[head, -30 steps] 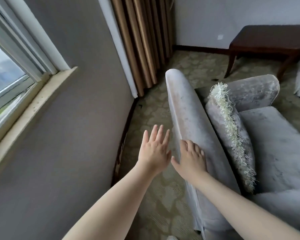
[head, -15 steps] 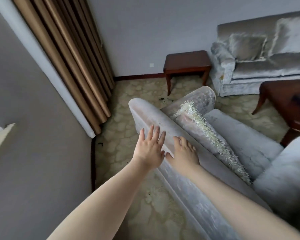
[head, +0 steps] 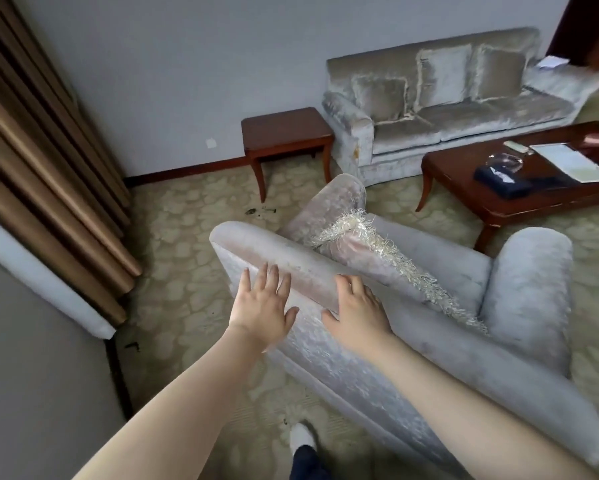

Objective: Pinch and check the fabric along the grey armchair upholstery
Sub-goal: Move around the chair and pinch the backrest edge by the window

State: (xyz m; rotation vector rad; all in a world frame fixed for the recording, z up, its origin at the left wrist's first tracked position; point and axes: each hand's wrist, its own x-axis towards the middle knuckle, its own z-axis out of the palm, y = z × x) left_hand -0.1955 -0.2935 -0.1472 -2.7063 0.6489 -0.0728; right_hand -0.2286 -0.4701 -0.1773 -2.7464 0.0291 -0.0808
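The grey velvet armchair fills the middle of the view, seen from behind its backrest. A fringed cushion leans against the inside of the backrest. My left hand lies flat with straight, spread fingers on the outer face of the backrest, just below its top edge. My right hand rests on the top edge of the backrest, fingers curving forward over the rim and thumb stretched out on the back face. No fold of fabric is pinched by either hand.
Brown curtains hang at the left by the wall. A small wooden side table and a grey sofa stand at the far wall. A dark coffee table with papers is at right. My foot is on the carpet.
The view swung right, away from the window, bringing the sofa and coffee table into sight. Both hands stayed on the backrest top; the left hand now lies flat on the fabric.
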